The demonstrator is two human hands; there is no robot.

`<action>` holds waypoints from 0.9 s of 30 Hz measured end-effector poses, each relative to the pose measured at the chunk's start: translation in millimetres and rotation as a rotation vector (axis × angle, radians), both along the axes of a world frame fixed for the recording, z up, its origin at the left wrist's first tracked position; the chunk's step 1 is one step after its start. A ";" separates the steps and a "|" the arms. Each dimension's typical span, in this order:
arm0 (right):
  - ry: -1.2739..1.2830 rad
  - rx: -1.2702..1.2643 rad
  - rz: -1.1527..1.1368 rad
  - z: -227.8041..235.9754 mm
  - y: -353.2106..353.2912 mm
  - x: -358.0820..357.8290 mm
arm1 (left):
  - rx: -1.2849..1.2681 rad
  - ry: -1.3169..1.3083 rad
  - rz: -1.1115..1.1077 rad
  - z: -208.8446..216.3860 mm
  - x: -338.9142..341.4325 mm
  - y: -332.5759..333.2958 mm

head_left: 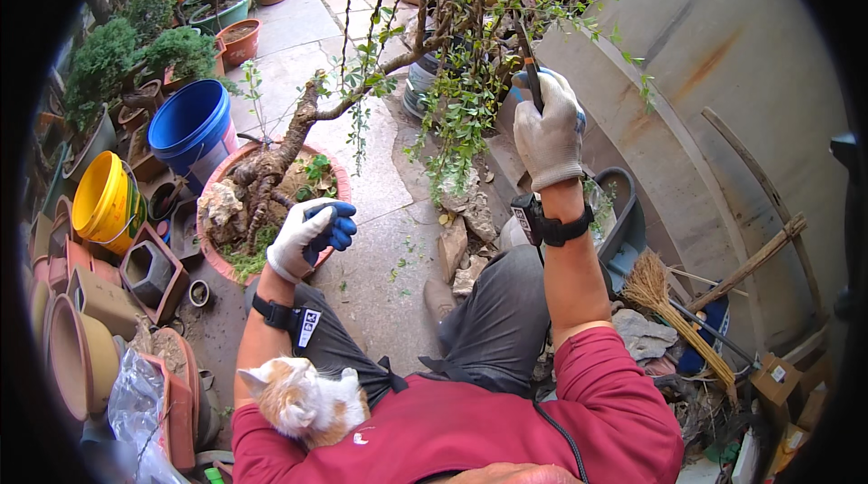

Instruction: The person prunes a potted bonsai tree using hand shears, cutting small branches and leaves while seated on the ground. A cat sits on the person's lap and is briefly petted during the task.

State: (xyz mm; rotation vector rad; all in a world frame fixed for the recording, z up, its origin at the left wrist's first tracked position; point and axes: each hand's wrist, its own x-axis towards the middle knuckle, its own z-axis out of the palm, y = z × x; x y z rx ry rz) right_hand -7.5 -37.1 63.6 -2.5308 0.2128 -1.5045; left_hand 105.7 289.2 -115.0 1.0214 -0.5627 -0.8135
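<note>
Leftmost, a yellow bucket [95, 199] tips its open mouth toward the right, and a blue bucket [194, 145] stands beyond it, left of centre. Next comes a round reddish pot [343, 181], where a gnarled tree [295, 136] is rooted; its long axis climbs aslant from the roots, left of centre, to the upper middle of the frame. The left hand [307, 235], in a white glove with blue fingers, is at the pot's near right side in the picture, fingers half curled; I cannot tell whether they meet the thumb or hold anything. Below it, an orange-and-white cat [312, 403] lies against the red sleeve. In the upper middle, leafy shoots [461, 95] hang downward from the branch. Just right of them, a dark slender tool [530, 64] points to the top of the frame, its long axis nearly upright, leaning slightly left. The gloved right hand [551, 127] is clamped around its lower part. At lower right, a straw broom [669, 303] slants down rightward
</note>
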 end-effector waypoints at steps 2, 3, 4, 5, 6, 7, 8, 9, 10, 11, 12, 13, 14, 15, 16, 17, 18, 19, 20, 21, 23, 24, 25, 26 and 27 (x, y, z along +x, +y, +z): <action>0.005 0.015 -0.001 -0.5 2.0 -1.2 | 0.003 -0.003 0.001 0.1 -0.3 0.4; 0.002 0.014 -0.001 -0.7 3.1 -1.7 | 0.002 -0.002 0.000 0.0 -0.4 0.4; 0.000 0.013 -0.001 -0.9 3.8 -1.8 | -0.013 0.006 -0.007 -0.1 -0.5 0.4; -0.003 0.012 -0.002 -0.9 4.4 -1.8 | -0.003 0.002 -0.002 -0.2 -0.6 0.4; -0.003 0.017 -0.005 -1.0 4.4 -1.5 | -0.007 0.005 -0.003 -0.3 -0.7 0.4; -0.004 0.022 -0.008 -0.9 4.1 -1.0 | -0.025 0.014 -0.011 -0.3 -0.8 0.4; -0.005 0.027 -0.011 -0.9 3.7 -0.5 | -0.010 0.007 -0.002 -0.2 -1.0 0.5; -0.014 0.026 0.005 -1.1 3.3 -0.4 | -0.009 0.006 -0.002 0.0 -1.2 0.6; -0.022 0.025 0.021 -1.9 3.9 -1.0 | -0.022 0.011 -0.010 0.5 -1.5 0.8; -0.028 0.024 0.037 -3.3 5.3 -2.2 | -0.003 0.008 -0.002 1.2 -2.0 1.0; -0.021 0.030 0.037 -5.6 8.4 -4.7 | 0.000 0.009 -0.002 2.2 -2.5 1.1; -0.014 0.036 0.037 -9.9 14.1 -9.1 | 0.003 0.011 -0.002 3.5 -3.2 1.1; 0.002 0.051 0.017 -14.8 21.5 -14.7 | 0.007 -0.003 -0.014 5.1 -4.3 0.9; 0.024 0.184 0.090 -22.2 32.4 -20.5 | 0.010 -0.017 -0.025 7.0 -5.8 0.3; 0.032 0.138 0.150 -31.2 45.9 -28.2 | -0.006 -0.026 -0.036 9.1 -8.0 -0.9; 0.018 0.041 0.198 -41.6 61.5 -33.7 | 0.013 -0.035 -0.061 11.0 -10.6 -2.9; 0.101 0.028 0.293 -52.6 77.7 -40.1 | 0.013 -0.064 -0.082 12.7 -13.6 -5.8; 0.206 0.033 0.346 -64.6 94.2 -43.8 | -0.002 -0.065 -0.116 14.0 -16.6 -9.3; 0.329 0.134 0.414 -76.9 110.6 -48.1 | -0.027 -0.055 -0.150 14.8 -18.9 -13.0; 0.414 0.107 0.403 -87.2 121.6 -44.5 | -0.017 -0.036 -0.167 15.0 -20.5 -16.2; 0.499 0.075 0.439 -106.5 138.7 -38.8 | 0.042 -0.190 -0.120 14.2 -21.1 -18.8; 0.515 0.075 0.469 -115.2 143.7 -31.8 | 0.093 -0.145 -0.067 13.3 -20.2 -17.9; 0.548 0.124 0.452 -124.1 148.0 -25.1 | 0.097 -0.126 -0.061 12.0 -18.7 -15.9; 0.546 0.183 0.544 -130.9 146.2 -19.1 | 0.132 -0.223 -0.005 10.7 -16.8 -13.1; 0.592 0.211 0.517 -138.7 146.6 -13.5 | 0.157 -0.157 -0.004 9.5 -14.8 -9.9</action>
